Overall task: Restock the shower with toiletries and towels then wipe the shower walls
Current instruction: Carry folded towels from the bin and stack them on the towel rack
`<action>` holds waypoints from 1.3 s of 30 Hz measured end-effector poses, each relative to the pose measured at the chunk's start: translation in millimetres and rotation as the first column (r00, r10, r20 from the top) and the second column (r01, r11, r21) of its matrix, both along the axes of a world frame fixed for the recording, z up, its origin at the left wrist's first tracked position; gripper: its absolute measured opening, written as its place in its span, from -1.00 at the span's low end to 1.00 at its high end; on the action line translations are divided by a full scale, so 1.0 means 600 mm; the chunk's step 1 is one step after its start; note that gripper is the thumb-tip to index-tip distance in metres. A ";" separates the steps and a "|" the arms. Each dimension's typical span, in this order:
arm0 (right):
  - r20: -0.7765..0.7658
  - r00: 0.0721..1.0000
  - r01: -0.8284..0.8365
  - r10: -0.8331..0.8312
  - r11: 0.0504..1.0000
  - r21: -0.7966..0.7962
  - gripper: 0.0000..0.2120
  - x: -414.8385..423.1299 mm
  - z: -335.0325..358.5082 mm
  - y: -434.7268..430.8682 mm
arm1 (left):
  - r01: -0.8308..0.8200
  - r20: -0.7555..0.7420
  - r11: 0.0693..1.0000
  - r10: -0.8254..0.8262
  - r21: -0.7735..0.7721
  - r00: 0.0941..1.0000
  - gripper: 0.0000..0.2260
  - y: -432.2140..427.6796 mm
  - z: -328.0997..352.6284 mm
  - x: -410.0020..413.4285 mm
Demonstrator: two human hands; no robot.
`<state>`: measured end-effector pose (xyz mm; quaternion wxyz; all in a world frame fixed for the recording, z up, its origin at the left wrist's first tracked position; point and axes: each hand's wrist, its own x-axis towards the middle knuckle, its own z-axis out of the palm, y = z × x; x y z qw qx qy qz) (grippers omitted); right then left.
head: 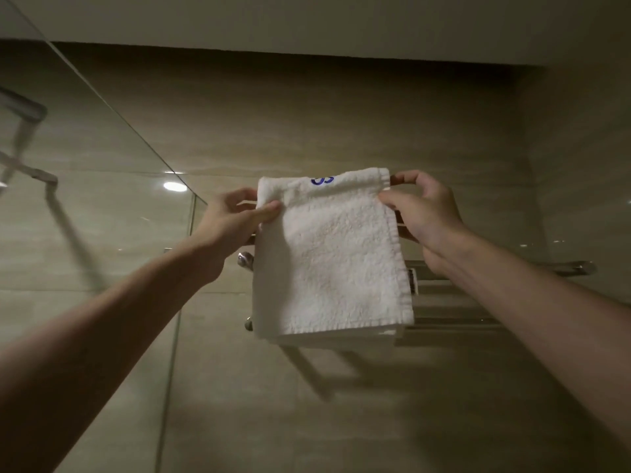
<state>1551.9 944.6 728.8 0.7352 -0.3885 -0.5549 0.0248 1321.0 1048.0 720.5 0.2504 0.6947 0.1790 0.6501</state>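
At the centre of the frame a white towel (331,264) hangs folded over the chrome rack (577,268), its upper left edge pinched between thumb and fingers of the left hand (232,216), its upper right edge pinched likewise by the right hand (426,213).

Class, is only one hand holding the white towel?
No, the left hand and the right hand each pinch the white towel near its top.
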 end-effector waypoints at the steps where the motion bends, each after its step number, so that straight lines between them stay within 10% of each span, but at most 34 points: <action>1: -0.018 1.000 0.001 -0.001 1.000 -0.002 -0.76 -0.002 0.009 0.016 | -0.012 0.002 1.000 0.012 0.009 1.000 -0.75 0.016 0.009 0.000; 13: 0.128 0.971 -0.159 0.204 0.942 -0.295 -0.40 -0.014 0.070 0.159 | -0.107 -0.034 0.994 0.107 -0.014 0.994 -0.71 0.152 0.060 -0.017; 26: 0.123 0.992 0.048 -0.023 0.977 -0.208 -0.30 -0.003 0.093 0.207 | -0.198 -0.037 0.980 0.197 -0.029 0.980 -0.74 0.181 0.102 0.019; 39: 0.342 0.879 0.427 -0.332 0.868 -0.255 -0.64 0.001 0.108 0.301 | -0.303 -0.197 0.945 0.277 -0.118 0.940 -0.63 0.258 0.094 0.023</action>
